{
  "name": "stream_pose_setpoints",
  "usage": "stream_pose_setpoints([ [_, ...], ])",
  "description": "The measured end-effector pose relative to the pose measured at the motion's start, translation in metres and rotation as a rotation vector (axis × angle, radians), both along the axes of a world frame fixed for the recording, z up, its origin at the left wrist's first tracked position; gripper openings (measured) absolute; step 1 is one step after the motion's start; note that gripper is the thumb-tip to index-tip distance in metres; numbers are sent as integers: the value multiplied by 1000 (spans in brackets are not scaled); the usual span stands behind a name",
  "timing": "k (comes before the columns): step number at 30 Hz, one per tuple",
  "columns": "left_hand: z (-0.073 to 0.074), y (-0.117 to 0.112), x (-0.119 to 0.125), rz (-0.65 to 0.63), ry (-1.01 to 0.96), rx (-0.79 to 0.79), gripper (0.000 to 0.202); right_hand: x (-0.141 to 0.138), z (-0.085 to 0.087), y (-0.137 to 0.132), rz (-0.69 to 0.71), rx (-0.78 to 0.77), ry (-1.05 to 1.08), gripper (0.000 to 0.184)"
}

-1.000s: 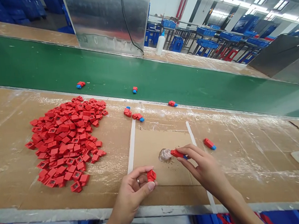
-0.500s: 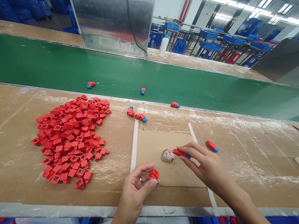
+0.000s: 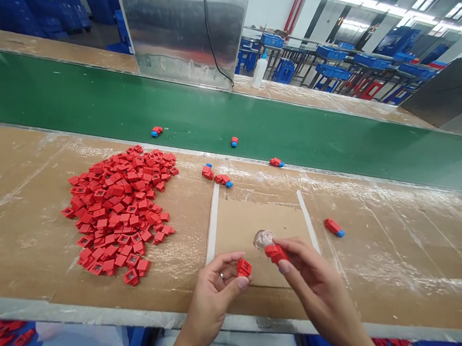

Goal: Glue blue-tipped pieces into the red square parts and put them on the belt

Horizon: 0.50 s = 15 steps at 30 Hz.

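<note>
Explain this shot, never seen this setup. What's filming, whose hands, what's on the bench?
No machine here: one camera worn on a person's head looks down at their own two bare hands, so there is only this view. The left hand pinches a small red square part. The right hand pinches a second red piece close beside it. Both are over a cardboard-covered bench. On it lie a pile of red parts, a small clear round spot and a red-and-blue piece. Behind runs a green conveyor belt carrying more red-and-blue pieces.
</note>
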<state>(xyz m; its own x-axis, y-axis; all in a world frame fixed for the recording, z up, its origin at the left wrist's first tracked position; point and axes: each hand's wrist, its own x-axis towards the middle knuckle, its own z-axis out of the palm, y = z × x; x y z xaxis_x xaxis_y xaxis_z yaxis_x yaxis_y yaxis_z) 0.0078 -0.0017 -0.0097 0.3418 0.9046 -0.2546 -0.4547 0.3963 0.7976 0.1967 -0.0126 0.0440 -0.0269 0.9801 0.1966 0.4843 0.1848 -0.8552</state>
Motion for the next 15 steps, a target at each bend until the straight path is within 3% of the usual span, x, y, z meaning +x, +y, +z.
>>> stream_pose_setpoints([
  [5,2,-1,0,-25,-12,16,26,-26,-13,-13,-29,-77,262,25],
  [15,5,-1,1,-47,-23,8,26,-27,-26,-19,16,-191,354,27],
])
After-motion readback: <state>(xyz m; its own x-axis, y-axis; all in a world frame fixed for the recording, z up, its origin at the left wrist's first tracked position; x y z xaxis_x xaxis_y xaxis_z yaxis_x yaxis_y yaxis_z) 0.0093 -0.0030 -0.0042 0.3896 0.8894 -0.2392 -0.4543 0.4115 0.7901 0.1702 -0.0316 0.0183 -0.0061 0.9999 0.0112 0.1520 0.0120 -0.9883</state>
